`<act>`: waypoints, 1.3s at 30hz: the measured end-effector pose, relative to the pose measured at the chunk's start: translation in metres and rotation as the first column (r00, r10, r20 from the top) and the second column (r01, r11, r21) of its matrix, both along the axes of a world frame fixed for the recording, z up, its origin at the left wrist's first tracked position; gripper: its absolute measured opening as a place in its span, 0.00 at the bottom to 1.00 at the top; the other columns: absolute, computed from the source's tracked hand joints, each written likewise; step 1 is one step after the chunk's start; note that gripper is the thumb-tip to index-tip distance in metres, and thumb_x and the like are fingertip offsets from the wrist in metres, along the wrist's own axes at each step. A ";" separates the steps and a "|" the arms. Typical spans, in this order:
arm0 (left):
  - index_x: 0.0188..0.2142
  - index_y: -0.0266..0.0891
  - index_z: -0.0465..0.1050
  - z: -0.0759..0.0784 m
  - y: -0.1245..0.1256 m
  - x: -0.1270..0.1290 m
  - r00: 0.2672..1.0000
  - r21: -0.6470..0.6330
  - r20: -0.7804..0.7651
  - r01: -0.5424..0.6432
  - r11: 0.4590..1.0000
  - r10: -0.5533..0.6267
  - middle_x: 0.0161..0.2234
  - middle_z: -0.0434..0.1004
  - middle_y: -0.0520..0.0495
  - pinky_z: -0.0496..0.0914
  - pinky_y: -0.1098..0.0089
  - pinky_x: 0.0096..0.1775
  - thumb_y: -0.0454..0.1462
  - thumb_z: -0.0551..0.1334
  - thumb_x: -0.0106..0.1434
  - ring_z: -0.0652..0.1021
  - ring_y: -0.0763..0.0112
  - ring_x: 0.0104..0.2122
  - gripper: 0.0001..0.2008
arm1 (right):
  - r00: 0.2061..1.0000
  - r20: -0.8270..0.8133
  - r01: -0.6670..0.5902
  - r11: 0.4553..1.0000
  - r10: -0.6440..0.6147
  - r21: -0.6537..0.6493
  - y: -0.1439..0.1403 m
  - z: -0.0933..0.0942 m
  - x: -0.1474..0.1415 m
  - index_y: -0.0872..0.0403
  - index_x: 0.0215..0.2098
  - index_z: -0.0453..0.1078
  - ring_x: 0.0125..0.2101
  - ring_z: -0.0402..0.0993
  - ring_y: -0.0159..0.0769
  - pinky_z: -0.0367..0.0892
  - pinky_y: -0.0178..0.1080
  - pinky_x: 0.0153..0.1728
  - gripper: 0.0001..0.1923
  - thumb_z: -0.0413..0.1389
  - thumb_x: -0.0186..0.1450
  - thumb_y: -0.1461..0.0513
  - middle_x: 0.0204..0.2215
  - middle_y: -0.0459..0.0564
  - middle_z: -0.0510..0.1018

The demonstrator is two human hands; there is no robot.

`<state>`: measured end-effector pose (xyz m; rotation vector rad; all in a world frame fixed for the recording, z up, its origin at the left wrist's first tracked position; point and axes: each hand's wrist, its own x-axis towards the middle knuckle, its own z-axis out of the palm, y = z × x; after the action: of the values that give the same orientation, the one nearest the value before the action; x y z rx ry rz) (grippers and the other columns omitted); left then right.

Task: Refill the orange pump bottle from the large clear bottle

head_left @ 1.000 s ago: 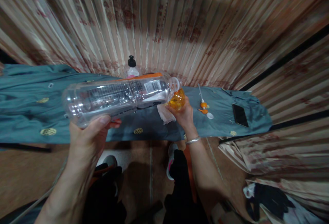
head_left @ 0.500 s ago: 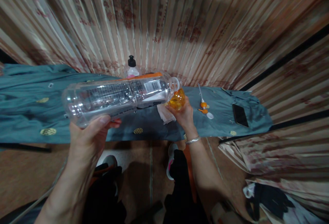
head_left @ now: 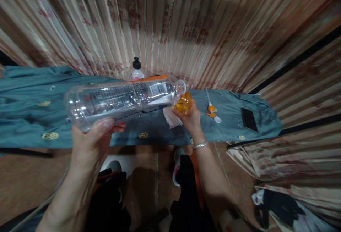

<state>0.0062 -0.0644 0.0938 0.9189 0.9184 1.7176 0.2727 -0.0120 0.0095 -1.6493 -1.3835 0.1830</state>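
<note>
Head view, looking down at a table draped in a teal cloth (head_left: 32,115), with a pleated curtain (head_left: 186,22) behind it.

Left hand (head_left: 92,143): fingers closed around the base of a large clear bottle (head_left: 119,99). The bottle lies almost level above the cloth, base toward the left edge, open mouth toward the middle. It looks empty. An orange band and a barcode label sit near its shoulder.

Right hand (head_left: 189,118): fingers wrapped around a small orange bottle (head_left: 183,102), which stands near the middle of the cloth, closer to the far edge. The mouth of the clear bottle sits just above the orange bottle's top; whether they touch cannot be told. A bracelet (head_left: 199,145) circles the right wrist.

Other items on the cloth:
- a white tissue (head_left: 170,117), just left of the right hand;
- a pump (head_left: 211,109) with an orange collar and a white tube, lying flat just right of the right hand;
- a dark phone (head_left: 249,119), face up near the right edge;
- a black-capped bottle (head_left: 136,68) at the far edge, partly hidden behind the clear bottle.

Below the near edge: the person's dark trousers and shoes on a brown floor. Dark and pale fabric lies at the lower right; what it is cannot be told.
</note>
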 end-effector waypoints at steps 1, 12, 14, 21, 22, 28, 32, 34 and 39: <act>0.24 0.39 0.77 0.001 0.000 0.001 1.000 -0.004 -0.002 -0.003 1.000 0.003 0.18 0.79 0.53 0.74 0.77 0.17 0.31 0.70 0.37 0.77 0.72 0.15 0.10 | 1.000 -0.002 0.000 1.000 0.000 0.000 0.000 0.000 0.000 0.55 0.55 0.65 0.46 0.81 0.50 0.75 0.48 0.47 0.40 0.72 0.49 0.51 0.47 0.58 0.82; 0.20 0.39 0.77 0.000 -0.002 0.001 0.999 0.012 -0.036 -0.004 1.000 0.004 0.17 0.78 0.52 0.74 0.79 0.18 0.32 0.69 0.39 0.77 0.73 0.15 0.05 | 1.000 0.012 -0.022 0.999 0.022 0.032 0.001 -0.004 0.002 0.54 0.56 0.65 0.47 0.80 0.49 0.75 0.48 0.47 0.39 0.70 0.51 0.49 0.48 0.57 0.81; 0.22 0.39 0.78 0.000 -0.001 0.001 1.000 0.007 -0.022 -0.011 1.000 0.011 0.17 0.79 0.53 0.74 0.78 0.18 0.32 0.69 0.39 0.77 0.73 0.15 0.07 | 1.000 0.017 -0.023 0.999 0.023 0.037 0.001 -0.004 0.002 0.54 0.56 0.65 0.47 0.80 0.49 0.75 0.48 0.48 0.39 0.70 0.52 0.49 0.48 0.57 0.81; 0.21 0.38 0.77 0.000 0.001 0.001 1.000 0.008 -0.023 -0.009 1.000 0.009 0.17 0.78 0.53 0.74 0.78 0.17 0.32 0.69 0.38 0.77 0.73 0.15 0.06 | 1.000 0.018 -0.013 1.000 0.013 0.013 0.001 -0.002 0.001 0.55 0.55 0.65 0.47 0.80 0.50 0.75 0.48 0.47 0.39 0.71 0.50 0.51 0.48 0.57 0.81; 0.21 0.38 0.77 0.000 0.001 0.001 1.000 0.009 -0.024 -0.007 1.000 0.007 0.17 0.78 0.53 0.74 0.78 0.17 0.32 0.69 0.38 0.77 0.73 0.15 0.07 | 1.000 0.018 -0.016 1.000 0.015 0.015 0.001 -0.002 0.001 0.55 0.55 0.65 0.47 0.80 0.50 0.75 0.49 0.48 0.39 0.71 0.50 0.51 0.48 0.57 0.81; 0.22 0.38 0.76 -0.001 -0.001 0.000 0.999 0.035 -0.033 0.001 0.999 0.000 0.17 0.78 0.52 0.74 0.78 0.18 0.32 0.69 0.39 0.77 0.73 0.15 0.06 | 1.000 0.023 -0.013 1.000 0.013 0.021 0.001 -0.003 0.001 0.54 0.55 0.65 0.46 0.80 0.49 0.75 0.48 0.47 0.39 0.71 0.51 0.50 0.47 0.57 0.82; 0.24 0.38 0.76 -0.001 -0.001 0.000 1.000 0.026 -0.023 0.006 1.000 -0.005 0.19 0.79 0.52 0.75 0.78 0.19 0.31 0.70 0.40 0.77 0.72 0.16 0.08 | 1.000 0.024 -0.009 1.000 0.009 0.015 0.001 -0.003 0.001 0.55 0.55 0.65 0.46 0.80 0.50 0.75 0.49 0.47 0.40 0.70 0.51 0.49 0.47 0.58 0.82; 0.23 0.38 0.77 -0.001 0.000 -0.001 1.000 0.031 -0.029 0.008 0.999 -0.008 0.18 0.78 0.52 0.74 0.78 0.18 0.31 0.69 0.40 0.77 0.72 0.15 0.08 | 1.000 0.028 -0.005 1.000 0.004 0.014 0.000 -0.002 0.001 0.55 0.55 0.65 0.47 0.80 0.51 0.75 0.49 0.47 0.40 0.71 0.50 0.49 0.47 0.59 0.81; 0.22 0.38 0.77 -0.002 0.000 0.000 0.999 0.011 -0.034 0.003 1.000 -0.003 0.17 0.78 0.52 0.74 0.78 0.19 0.32 0.69 0.39 0.77 0.73 0.15 0.06 | 1.000 0.022 -0.004 1.000 0.004 0.009 0.000 0.000 0.000 0.55 0.55 0.65 0.46 0.80 0.50 0.75 0.48 0.47 0.39 0.72 0.50 0.51 0.47 0.58 0.82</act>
<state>0.0062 -0.0642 0.0920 0.9587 0.9302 1.7106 0.2729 -0.0120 0.0092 -1.6459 -1.4025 0.1614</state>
